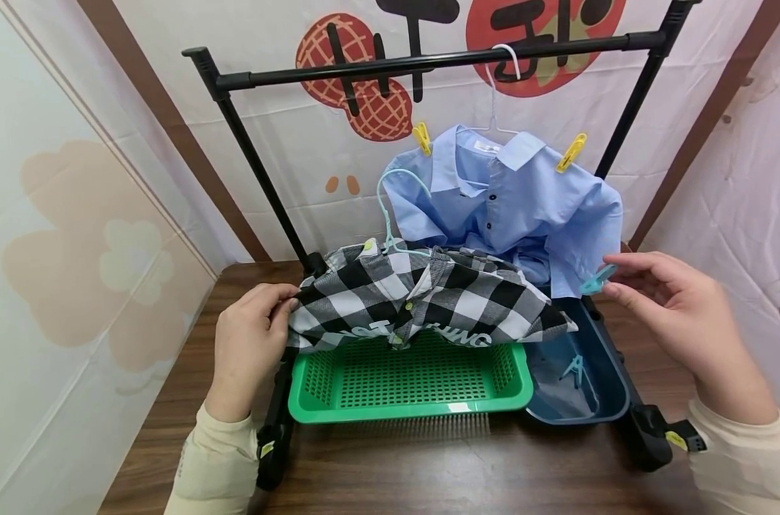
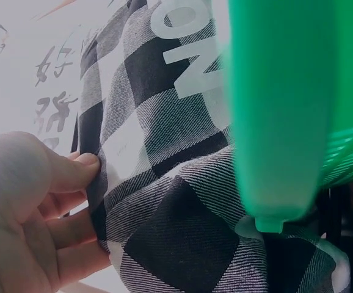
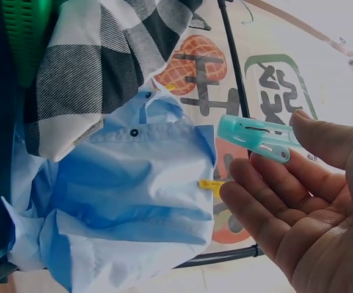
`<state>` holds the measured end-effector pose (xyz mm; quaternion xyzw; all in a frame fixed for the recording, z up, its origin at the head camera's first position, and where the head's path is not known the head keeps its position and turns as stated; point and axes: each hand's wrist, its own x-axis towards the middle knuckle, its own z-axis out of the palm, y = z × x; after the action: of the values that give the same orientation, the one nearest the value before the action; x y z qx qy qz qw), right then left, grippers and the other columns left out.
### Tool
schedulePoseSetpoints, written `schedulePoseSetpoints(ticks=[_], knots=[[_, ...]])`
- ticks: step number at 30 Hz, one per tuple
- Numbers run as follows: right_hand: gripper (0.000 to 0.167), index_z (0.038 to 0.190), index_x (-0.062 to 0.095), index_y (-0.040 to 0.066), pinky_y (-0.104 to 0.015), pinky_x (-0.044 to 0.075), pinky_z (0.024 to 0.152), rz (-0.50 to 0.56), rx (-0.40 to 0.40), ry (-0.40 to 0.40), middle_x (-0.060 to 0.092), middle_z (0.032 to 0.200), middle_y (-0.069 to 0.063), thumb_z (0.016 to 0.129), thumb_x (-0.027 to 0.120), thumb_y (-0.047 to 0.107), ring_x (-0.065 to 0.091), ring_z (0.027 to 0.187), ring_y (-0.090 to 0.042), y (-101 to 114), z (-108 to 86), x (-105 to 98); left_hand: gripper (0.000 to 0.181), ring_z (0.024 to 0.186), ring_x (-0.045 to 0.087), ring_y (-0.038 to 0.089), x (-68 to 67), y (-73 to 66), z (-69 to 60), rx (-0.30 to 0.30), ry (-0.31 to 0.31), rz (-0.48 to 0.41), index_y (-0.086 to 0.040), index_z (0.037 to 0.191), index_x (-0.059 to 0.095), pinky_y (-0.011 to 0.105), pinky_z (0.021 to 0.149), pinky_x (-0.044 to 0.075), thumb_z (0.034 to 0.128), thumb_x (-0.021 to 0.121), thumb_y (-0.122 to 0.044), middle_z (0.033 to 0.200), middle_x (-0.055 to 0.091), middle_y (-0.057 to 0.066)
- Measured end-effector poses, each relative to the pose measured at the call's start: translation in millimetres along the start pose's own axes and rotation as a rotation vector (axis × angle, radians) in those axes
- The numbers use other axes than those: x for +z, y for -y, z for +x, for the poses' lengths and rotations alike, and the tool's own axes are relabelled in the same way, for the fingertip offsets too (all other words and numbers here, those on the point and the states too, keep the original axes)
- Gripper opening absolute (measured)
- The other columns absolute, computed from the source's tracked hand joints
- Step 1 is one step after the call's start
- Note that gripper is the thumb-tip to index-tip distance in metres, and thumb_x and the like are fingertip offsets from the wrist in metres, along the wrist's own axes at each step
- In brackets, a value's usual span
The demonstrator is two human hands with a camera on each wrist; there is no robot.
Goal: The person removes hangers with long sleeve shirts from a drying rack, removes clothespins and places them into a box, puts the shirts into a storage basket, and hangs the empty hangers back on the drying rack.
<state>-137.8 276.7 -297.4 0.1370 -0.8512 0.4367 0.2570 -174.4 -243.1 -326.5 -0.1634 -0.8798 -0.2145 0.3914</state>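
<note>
A black-and-white checked shirt (image 1: 454, 293) lies over the back of a green basket (image 1: 409, 413), with a light teal hanger (image 1: 387, 207) sticking up from its collar. At the shirt's left shoulder edge my left hand (image 1: 251, 343) pinches the cloth between thumb and fingers; the left wrist view shows this grip on the checked fabric (image 2: 176, 232). Off to the right, my right hand (image 1: 692, 322) pinches a teal clothespin (image 1: 598, 280) between thumb and forefinger, apart from the shirt. In the right wrist view the clothespin (image 3: 256, 135) points toward the clothes, its other fingers loosely bent.
Behind, a blue shirt (image 1: 537, 207) hangs on a white hanger (image 1: 507, 54) from the black rack (image 1: 364, 69), with yellow clothespins (image 1: 571, 152) at both shoulders. A dark blue bin (image 1: 557, 408) right of the basket holds another teal clothespin (image 1: 576, 370).
</note>
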Motion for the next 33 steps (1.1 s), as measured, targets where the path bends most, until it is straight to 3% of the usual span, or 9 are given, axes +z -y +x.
schedulePoseSetpoints(ticks=[5, 10, 16, 23, 33], knots=[[0.037, 0.124, 0.071, 0.006, -0.007, 0.05, 0.067, -0.02, 0.025, 0.004, 0.069, 0.107, 0.014, 0.088, 0.078, -0.002, 0.065, 0.078, 0.002, -6.9, -1.1, -0.5, 0.01, 0.072, 0.066, 0.021, 0.6, 0.0, 0.6, 0.001, 0.009, -0.001, -0.01, 0.101, 0.077, 0.043, 0.062, 0.048, 0.0922, 0.075, -0.006, 0.096, 0.075, 0.004], [0.038, 0.126, 0.071, 0.01, -0.009, 0.051, 0.068, -0.034, 0.064, 0.059, 0.069, 0.105, 0.011, 0.089, 0.079, 0.004, 0.066, 0.079, 0.001, -13.8, 0.5, 1.4, 0.01, 0.07, 0.063, 0.019, -2.6, 0.1, -2.4, -0.013, 0.01, 0.01, -0.01, 0.1, 0.077, 0.041, 0.062, 0.046, 0.092, 0.075, -0.005, 0.095, 0.075, 0.004], [0.035, 0.124, 0.072, 0.013, -0.009, 0.052, 0.071, -0.034, 0.077, 0.101, 0.07, 0.105, 0.012, 0.09, 0.08, 0.009, 0.067, 0.082, -0.001, -19.9, 4.4, 7.0, 0.01, 0.069, 0.059, 0.018, -7.3, 1.7, -3.0, -0.027, -0.009, 0.014, -0.011, 0.099, 0.077, 0.03, 0.064, 0.039, 0.0921, 0.075, -0.004, 0.093, 0.074, 0.003], [0.033, 0.123, 0.071, 0.01, -0.009, 0.053, 0.074, -0.006, 0.089, 0.121, 0.07, 0.104, 0.012, 0.09, 0.079, 0.006, 0.069, 0.086, 0.003, -23.8, 7.6, 9.0, 0.01, 0.067, 0.057, 0.016, -6.7, 2.7, -0.3, -0.014, -0.008, 0.011, -0.011, 0.1, 0.077, 0.033, 0.062, 0.04, 0.0922, 0.075, -0.005, 0.093, 0.074, 0.003], [0.036, 0.124, 0.071, 0.011, -0.007, 0.052, 0.074, -0.068, 0.114, 0.133, 0.07, 0.104, 0.006, 0.09, 0.081, 0.012, 0.066, 0.087, 0.005, -30.2, 9.0, 5.2, 0.009, 0.067, 0.056, 0.016, -4.7, 2.6, 1.4, -0.018, -0.006, 0.01, -0.011, 0.099, 0.077, 0.028, 0.063, 0.037, 0.0923, 0.075, -0.005, 0.091, 0.074, 0.003]])
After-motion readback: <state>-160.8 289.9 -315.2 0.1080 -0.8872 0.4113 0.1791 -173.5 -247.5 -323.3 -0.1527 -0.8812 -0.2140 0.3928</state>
